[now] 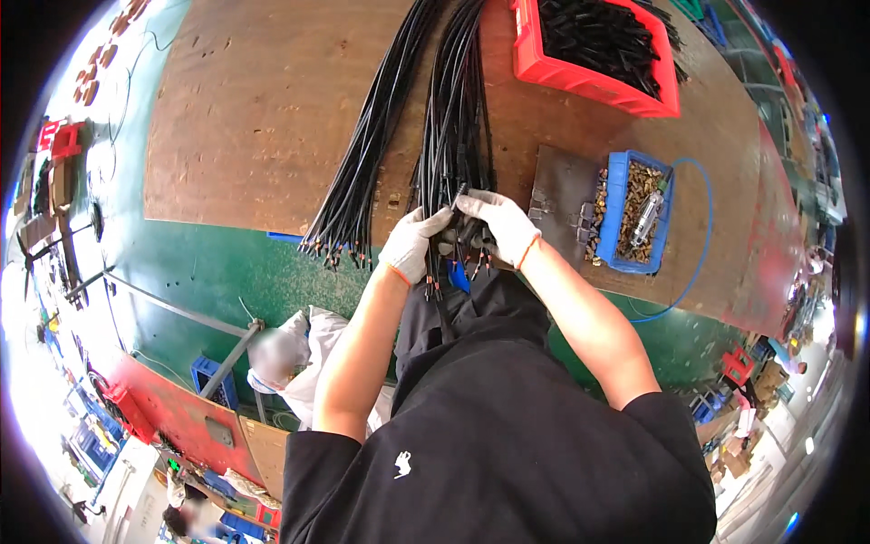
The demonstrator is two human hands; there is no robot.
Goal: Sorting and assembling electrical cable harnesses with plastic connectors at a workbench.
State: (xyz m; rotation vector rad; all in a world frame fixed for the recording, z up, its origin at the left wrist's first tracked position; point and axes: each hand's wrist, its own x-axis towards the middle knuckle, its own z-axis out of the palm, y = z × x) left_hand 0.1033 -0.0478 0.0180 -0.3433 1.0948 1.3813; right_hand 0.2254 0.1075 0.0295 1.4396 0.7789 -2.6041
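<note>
At the table's near edge, my left hand (412,243) and my right hand (501,225), both in white gloves, are closed around the near ends of a bundle of black cables (450,127). My left fingers grip cables on the bundle's left side. My right thumb and fingers pinch a black cable end near the middle; the exact grip is partly hidden. Below my hands hang stripped ends with coppery tips. A second bundle of black cables (376,136) lies to the left, its ends fanned out over the edge.
A red crate (580,79) of black tubular parts stands at the far right. Closer in, a blue bin (615,213) holds small brass-coloured pieces, with a metal hand tool (647,220) on top and a blue hose (711,213) alongside. White sacks (322,349) lie at lower left.
</note>
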